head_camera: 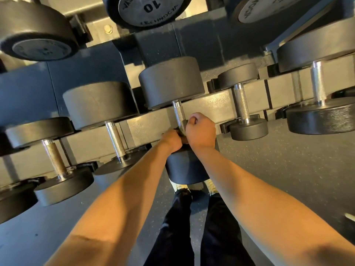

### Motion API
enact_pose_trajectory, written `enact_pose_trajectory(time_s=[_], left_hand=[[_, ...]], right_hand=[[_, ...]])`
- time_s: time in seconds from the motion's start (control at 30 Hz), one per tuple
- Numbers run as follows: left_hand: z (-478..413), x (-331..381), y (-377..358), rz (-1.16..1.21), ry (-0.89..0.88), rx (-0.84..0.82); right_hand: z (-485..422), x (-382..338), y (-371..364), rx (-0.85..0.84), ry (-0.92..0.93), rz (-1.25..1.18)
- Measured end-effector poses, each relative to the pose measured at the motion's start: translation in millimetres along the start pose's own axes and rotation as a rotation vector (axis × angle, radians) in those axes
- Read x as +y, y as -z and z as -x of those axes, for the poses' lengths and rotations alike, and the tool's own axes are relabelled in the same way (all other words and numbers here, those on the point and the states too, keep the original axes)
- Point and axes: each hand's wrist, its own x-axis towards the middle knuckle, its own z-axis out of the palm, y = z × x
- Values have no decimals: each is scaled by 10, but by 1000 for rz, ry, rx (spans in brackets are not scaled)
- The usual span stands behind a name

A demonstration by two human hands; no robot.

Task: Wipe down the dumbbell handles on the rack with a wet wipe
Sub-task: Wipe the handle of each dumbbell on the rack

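A black dumbbell lies across the lower rack rail (213, 107), its far head (171, 81) toward the back and its near head (185, 167) toward me. The upper part of its knurled steel handle (178, 113) is bare. My right hand (200, 129) is closed in a fist around the lower part of the handle. Just left of it, my left hand (171, 140) is curled shut at the handle's base, touching the right hand. A small dark bit shows between the two hands. No wipe is plainly visible; the hands hide whatever they hold.
More dumbbells lie on the same rail: handles at left (115, 139) and far left (56, 158), a small one at right (241, 101), a big one far right (318, 83). An upper tier holds a "10" dumbbell (151, 10). Speckled floor (288, 169) and my legs (192, 223) are below.
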Motion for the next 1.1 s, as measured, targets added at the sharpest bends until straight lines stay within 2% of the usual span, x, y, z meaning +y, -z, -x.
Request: enact_pose_trajectory(time_s=[0.23, 0.37, 0.53, 0.6, 0.7, 0.83, 0.93, 1.0, 1.1], left_hand=[[121, 41, -10, 40, 69, 160], [223, 9, -19, 63, 115, 251], [369, -4, -97, 293, 117, 369], [433, 47, -178, 419, 60, 456], [521, 164, -288, 456, -72, 521], [553, 302, -324, 170, -225, 631], [569, 368, -309, 308, -235, 650], [594, 347, -293, 401, -250, 671], [616, 204, -227, 504, -215, 714]], right_hand=[[27, 90, 34, 38, 9, -30], [69, 163, 82, -20, 101, 27], [144, 336, 241, -121, 204, 57], [149, 346, 302, -175, 211, -18], [84, 209, 361, -274, 70, -190], [-89, 33, 368, -388, -95, -358], [-171, -79, 260, -428, -140, -371], [-226, -168, 174, -372, -188, -429], [-346, -251, 89, -178, -321, -553]])
